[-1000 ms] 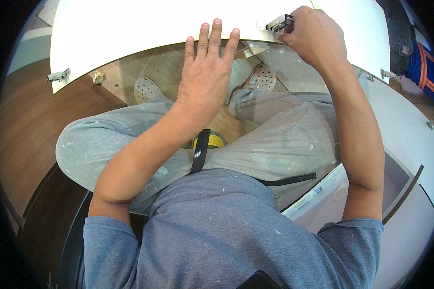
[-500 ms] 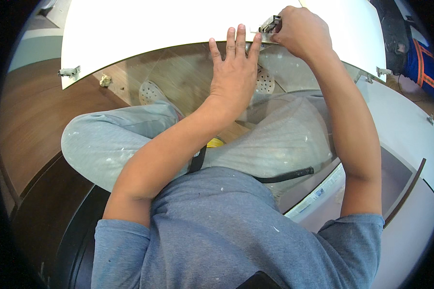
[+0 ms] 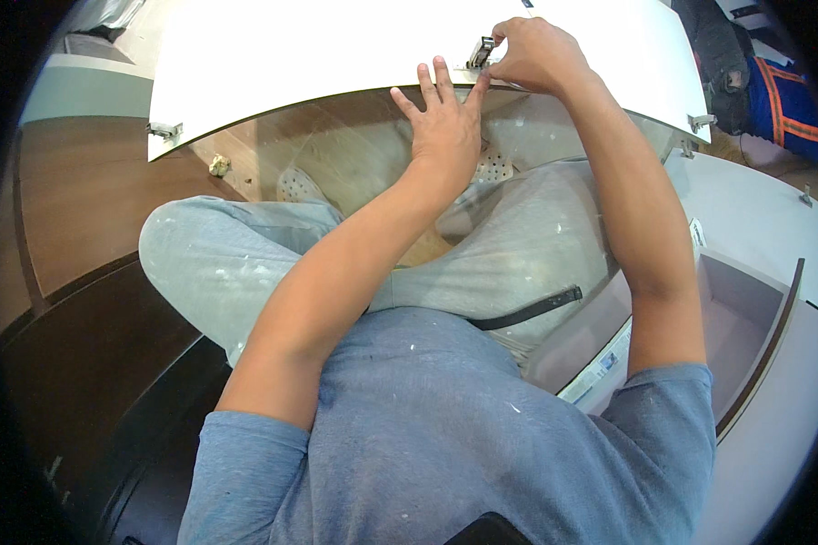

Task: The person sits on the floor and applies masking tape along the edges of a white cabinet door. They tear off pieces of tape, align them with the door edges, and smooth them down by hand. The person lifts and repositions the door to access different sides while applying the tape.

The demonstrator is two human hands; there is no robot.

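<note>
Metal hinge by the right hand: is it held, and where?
The right hand is at the hinge, on its right; whether it grips cannot be told. The left hand, touching the panel, holds nothing.

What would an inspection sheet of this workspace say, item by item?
Surface: white panel before the person.
Job's things: metal hinge near the panel's near edge; corner hinges at left and right.
Clutter: crumpled scrap beyond the left knee.
Hands: left hand, fingers spread over the near edge; right hand, fingers at the metal hinge, grip unclear.
Cables: nothing clearly seen.
Surroundings: brown boards left; blue, orange-striped item upper right.
</note>
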